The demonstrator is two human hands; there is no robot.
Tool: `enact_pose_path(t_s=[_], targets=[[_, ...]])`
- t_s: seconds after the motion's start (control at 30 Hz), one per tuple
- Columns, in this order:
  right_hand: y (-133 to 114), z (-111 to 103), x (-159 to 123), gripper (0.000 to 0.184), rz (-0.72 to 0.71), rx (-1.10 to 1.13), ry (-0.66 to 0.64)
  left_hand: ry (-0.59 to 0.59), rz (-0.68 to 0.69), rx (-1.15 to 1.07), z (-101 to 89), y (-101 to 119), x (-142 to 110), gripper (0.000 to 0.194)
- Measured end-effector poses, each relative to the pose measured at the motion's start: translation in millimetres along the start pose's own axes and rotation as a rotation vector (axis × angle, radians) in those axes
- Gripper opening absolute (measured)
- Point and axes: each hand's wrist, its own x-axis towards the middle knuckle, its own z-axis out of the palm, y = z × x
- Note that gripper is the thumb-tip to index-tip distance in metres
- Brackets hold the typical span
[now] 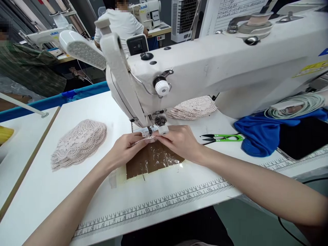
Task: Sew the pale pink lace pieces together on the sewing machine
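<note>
A small pale pink lace piece lies under the needle area of the white sewing machine. My left hand pinches its left side between thumb and fingers. On the other side, close to the presser foot, my right hand grips the lace's right edge. Beneath both hands is a brown sheet covered with clear tape. A stack of lace pieces rests on the table to the left. Another lace stack sits behind the needle, partly hidden by the machine head.
Green thread snips, a blue cloth, a black phone and a coiled pale tape lie at right. A printed ruler runs along the table's front edge. Two people sit beyond, near other sewing machines.
</note>
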Motion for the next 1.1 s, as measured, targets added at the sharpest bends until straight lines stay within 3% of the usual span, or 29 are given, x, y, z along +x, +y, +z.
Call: enact_pose_path(t_s=[0.1,0.17,0.23,0.43,1.1], targets=[[-1.8,-4.4,-1.8,0.021,-0.041,0.020,-0.013,-0.003,0.059,0.044,2.5,-0.6,-5.8,0.050],[-4.8,-8.9,-2.6,0.019,-0.101,0.010,-0.068,0.026,0.156,0.179,8.2,-3.9,-12.1,0.040],[-8.8,-12.9,-3.2,0.020,-0.175,-0.056,-0.127,0.104,0.272,0.372,15.9,-7.4,-19.5,0.027],[-18.4,-15.0,-5.9,0.025,-0.330,-0.242,-0.178,0.308,0.458,0.746,30.2,-2.5,-34.0,0.025],[-15.4,-8.2,-2.8,0.024,-0.332,-0.248,-0.128,0.320,0.455,0.721,27.1,-7.0,-26.5,0.032]])
